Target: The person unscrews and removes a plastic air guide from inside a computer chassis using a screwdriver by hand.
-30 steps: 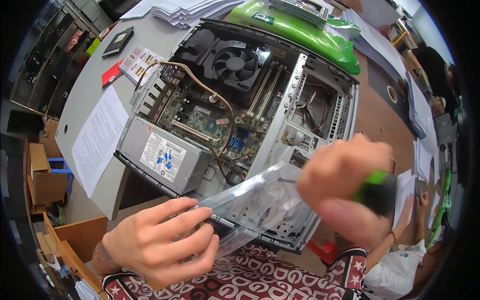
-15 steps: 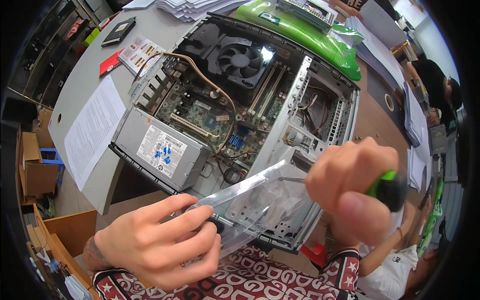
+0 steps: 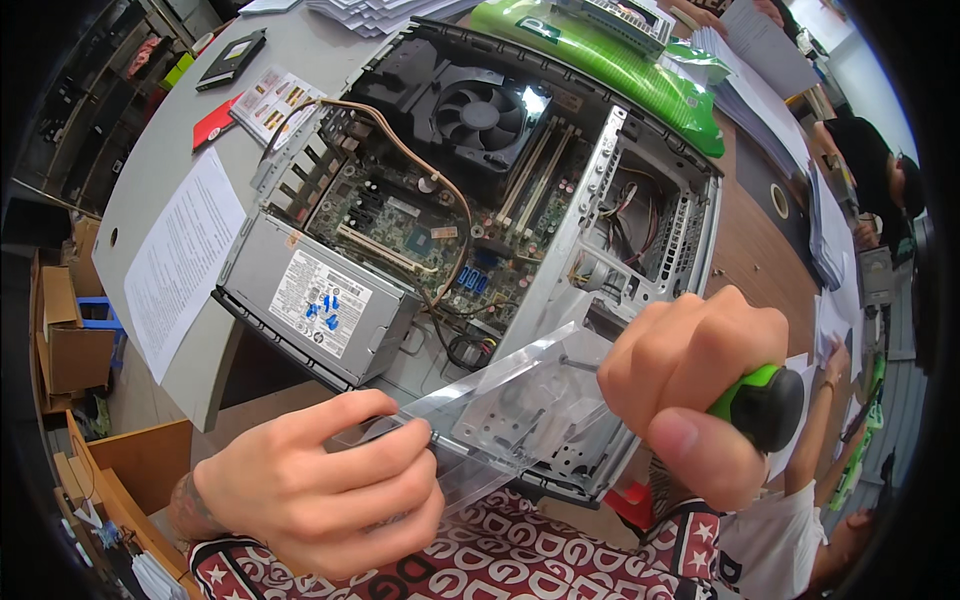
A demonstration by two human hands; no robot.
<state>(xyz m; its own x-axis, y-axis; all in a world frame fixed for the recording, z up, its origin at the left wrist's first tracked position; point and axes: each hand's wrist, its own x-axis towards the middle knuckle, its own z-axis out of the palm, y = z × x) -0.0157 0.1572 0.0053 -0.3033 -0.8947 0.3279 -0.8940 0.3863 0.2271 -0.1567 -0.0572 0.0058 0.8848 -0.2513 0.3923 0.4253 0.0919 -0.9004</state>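
My left hand [image 3: 330, 475] is closed on a clear plastic package [image 3: 500, 395], held up in front of the near edge of the open computer case [image 3: 640, 150]. In my right hand [image 3: 690, 390] is a screwdriver [image 3: 770, 408] with a green and black handle, gripped in a fist. Its thin shaft points left to the plastic; whether the tip goes inside the plastic or lies behind it, I cannot tell. The case lies on its side, showing a black fan [image 3: 480, 118], a motherboard [image 3: 425, 235] and a grey power supply [image 3: 320, 300].
Left of the case lie a printed sheet [image 3: 185, 265], a small card with pictures [image 3: 275, 105] and a black drive [image 3: 232, 60]. A green package [image 3: 600, 70] sits behind it. Paper stacks [image 3: 745, 110] stand at the right, where another person's arm [image 3: 815, 425] reaches in.
My right hand has shifted slightly left and down, turning the screwdriver handle. The left hand and the plastic have barely moved. At the right, another person's arm has reached further up.
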